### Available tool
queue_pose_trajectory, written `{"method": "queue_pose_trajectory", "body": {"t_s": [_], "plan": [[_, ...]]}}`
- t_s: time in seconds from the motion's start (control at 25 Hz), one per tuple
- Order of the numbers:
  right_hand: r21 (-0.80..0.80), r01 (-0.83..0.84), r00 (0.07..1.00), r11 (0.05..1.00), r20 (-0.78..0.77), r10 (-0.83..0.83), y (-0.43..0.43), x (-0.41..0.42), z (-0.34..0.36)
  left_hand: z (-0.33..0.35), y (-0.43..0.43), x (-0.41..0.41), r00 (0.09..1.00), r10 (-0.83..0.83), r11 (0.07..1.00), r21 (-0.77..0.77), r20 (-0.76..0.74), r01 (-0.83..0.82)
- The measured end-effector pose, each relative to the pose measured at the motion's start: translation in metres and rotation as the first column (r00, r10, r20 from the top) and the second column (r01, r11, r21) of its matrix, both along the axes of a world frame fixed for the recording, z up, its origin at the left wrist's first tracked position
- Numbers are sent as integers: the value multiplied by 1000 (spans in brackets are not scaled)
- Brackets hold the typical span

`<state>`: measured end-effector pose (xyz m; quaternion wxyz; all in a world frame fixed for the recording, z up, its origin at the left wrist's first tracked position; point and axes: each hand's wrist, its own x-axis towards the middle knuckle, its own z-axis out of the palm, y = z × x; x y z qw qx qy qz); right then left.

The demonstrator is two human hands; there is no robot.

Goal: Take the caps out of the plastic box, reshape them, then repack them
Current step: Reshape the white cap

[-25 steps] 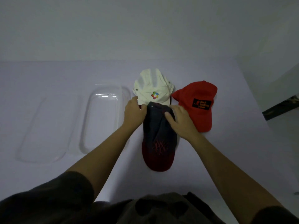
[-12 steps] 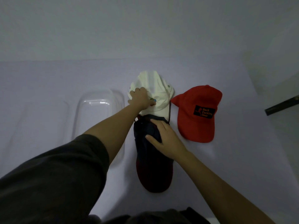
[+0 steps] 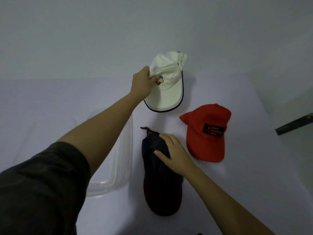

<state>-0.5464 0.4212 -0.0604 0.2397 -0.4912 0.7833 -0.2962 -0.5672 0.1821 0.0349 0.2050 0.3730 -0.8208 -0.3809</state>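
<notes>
White fabric is bunched in my left hand (image 3: 143,83): the fingers are curled into the crown of the white cap (image 3: 169,94), right beside its small multi-coloured logo (image 3: 160,80), and they grip it. The cap looks lifted off the tabletop (image 3: 50,102), at the far side of it, its crown creased and its dark-edged brim pointing back towards me.

My right hand (image 3: 175,154) lies on the dark cap (image 3: 160,180), which sits nearest to me on the tabletop. The fingers are fairly straight and spread over the navy crown, the thumb stretched out to the left; the hand rests on the cloth rather than closing round it. The crown is flattened and folded, a reddish strap (image 3: 146,129) pokes out at its far end, and the dark red brim points towards me.

The red cap (image 3: 205,146) lies to the right of the dark one, apart from both hands, its crown keeping a rounded shape. It carries a black patch (image 3: 212,132) with orange lettering too blurred for me to read.

The clear plastic box (image 3: 126,150) stands on the tabletop to the left of the dark cap, just beside it, with none of the three caps inside. My left forearm and dark sleeve (image 3: 42,187) cross over most of it, so only its right wall and near corner show plainly. A dark strip (image 3: 294,125) lies at the far right edge, off the tabletop.
</notes>
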Motion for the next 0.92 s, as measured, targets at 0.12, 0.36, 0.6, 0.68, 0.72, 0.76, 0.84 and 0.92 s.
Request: {"method": "queue_pose_trajectory", "body": {"t_s": [0.12,0.36,0.6,0.68,0.72,0.76,0.84,0.92], "plan": [[-206,208,911,956,-316,-266,-8,-17,14,38,1,11,990,-125,992,20,60,124],[-322,156,759,934,-566,-322,-22,-58,62,81,39,36,931,-282,959,60,232,275],[-305,245,821,920,-440,-365,-12,-51,81,62,87,97,883,-465,874,194,64,446],[-269,203,865,941,-402,-301,-11,-52,90,38,98,104,852,-383,889,-106,357,445],[-233,169,877,958,-408,-254,-12,-51,94,29,102,104,879,-253,880,-281,404,382],[-189,143,881,971,-424,-212,-14,-48,98,22,106,106,910,-122,857,-421,395,298],[-140,134,871,981,-456,-184,-20,-41,100,12,109,103,931,27,786,-583,365,206],[-92,198,870,976,-442,-219,-25,-30,100,7,114,102,905,137,727,-662,402,184]]}}
